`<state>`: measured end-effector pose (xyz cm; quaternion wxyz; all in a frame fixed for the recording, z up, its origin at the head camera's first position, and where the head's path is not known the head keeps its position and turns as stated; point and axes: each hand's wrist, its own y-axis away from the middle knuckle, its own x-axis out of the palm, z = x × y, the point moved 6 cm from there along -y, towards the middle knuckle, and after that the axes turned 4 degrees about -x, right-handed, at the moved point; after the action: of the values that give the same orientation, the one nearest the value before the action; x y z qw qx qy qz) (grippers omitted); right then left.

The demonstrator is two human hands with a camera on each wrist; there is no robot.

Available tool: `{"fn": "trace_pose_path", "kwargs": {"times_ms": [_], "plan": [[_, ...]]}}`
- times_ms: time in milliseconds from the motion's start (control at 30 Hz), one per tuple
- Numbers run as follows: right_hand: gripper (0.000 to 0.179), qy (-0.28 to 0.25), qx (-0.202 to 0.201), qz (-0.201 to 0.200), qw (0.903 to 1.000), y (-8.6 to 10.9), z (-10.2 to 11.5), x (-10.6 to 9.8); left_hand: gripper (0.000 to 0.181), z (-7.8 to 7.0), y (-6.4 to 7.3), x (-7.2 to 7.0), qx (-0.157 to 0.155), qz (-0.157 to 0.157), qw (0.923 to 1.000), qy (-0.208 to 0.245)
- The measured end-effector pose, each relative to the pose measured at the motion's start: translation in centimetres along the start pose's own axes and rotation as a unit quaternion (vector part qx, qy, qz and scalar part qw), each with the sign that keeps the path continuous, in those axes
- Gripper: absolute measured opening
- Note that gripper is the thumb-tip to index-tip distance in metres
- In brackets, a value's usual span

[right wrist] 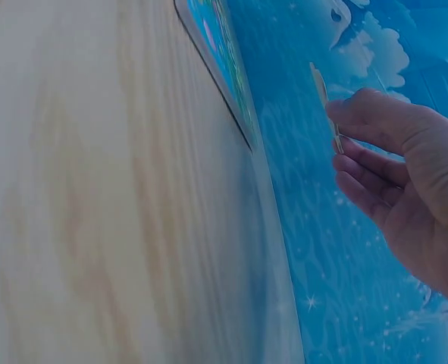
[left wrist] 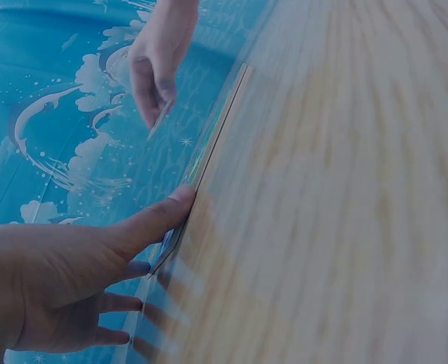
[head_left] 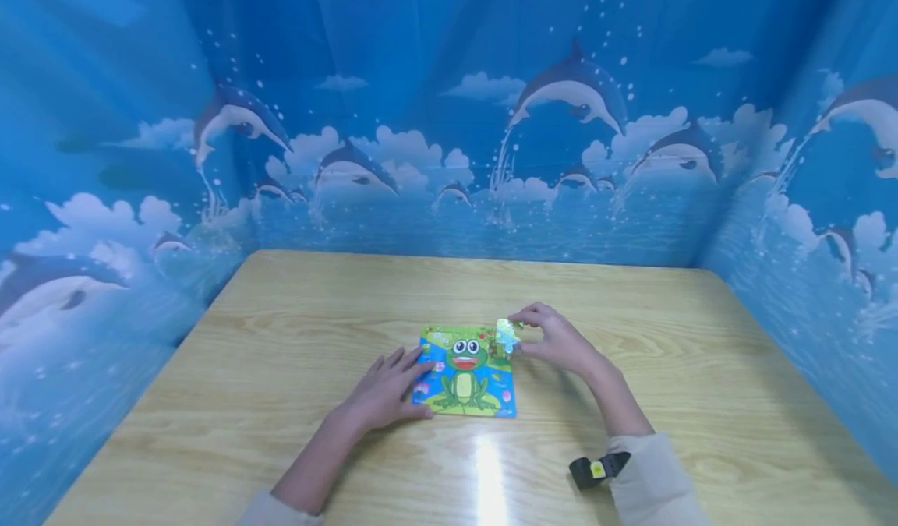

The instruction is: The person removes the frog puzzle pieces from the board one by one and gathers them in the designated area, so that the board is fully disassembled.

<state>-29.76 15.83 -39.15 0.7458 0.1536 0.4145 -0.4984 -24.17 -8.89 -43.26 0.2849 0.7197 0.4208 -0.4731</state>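
Observation:
A square jigsaw puzzle (head_left: 464, 386) with a green frog on blue water lies flat on the table. My left hand (head_left: 384, 390) rests at its left side, fingers spread. In the left wrist view, the thumb (left wrist: 159, 218) touches the puzzle's near edge. Between thumb and fingers my right hand (head_left: 557, 341) pinches a shiny puzzle piece (head_left: 506, 336), which overlaps the puzzle's upper right corner in the head view. The right wrist view shows that piece (right wrist: 321, 91) edge-on and raised above the table, so its printed face is hidden there.
The wooden table (head_left: 337, 308) extends around the puzzle on all sides. Blue dolphin-print cloth (head_left: 421, 152) hangs along its back and both sides. A black strap with a small yellow-marked device (head_left: 597, 470) sits at the right wrist.

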Motion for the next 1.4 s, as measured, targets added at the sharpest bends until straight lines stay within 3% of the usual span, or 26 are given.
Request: {"fn": "trace_pose_path", "kwargs": {"times_ms": [400,567,800,1400], "plan": [[0.044,0.015,0.024,0.003,0.9996,1.7,-3.0,-1.5,0.074,0.0,0.0,0.0,-0.003,0.007,1.0,0.006],[0.046,0.008,0.014,0.007,0.9999,1.9,-4.0,-1.6,0.074,0.1,0.0,0.0,-0.006,0.008,0.9999,0.005],[0.046,0.003,0.001,0.009,1.0,1.9,-5.5,-1.2,0.075,0.1,0.0,0.0,-0.003,0.013,0.9999,0.005],[0.043,-0.01,0.026,0.013,0.9995,2.0,-7.3,-0.2,0.075,0.2,0.0,0.0,0.007,0.016,0.9998,0.006]]}}
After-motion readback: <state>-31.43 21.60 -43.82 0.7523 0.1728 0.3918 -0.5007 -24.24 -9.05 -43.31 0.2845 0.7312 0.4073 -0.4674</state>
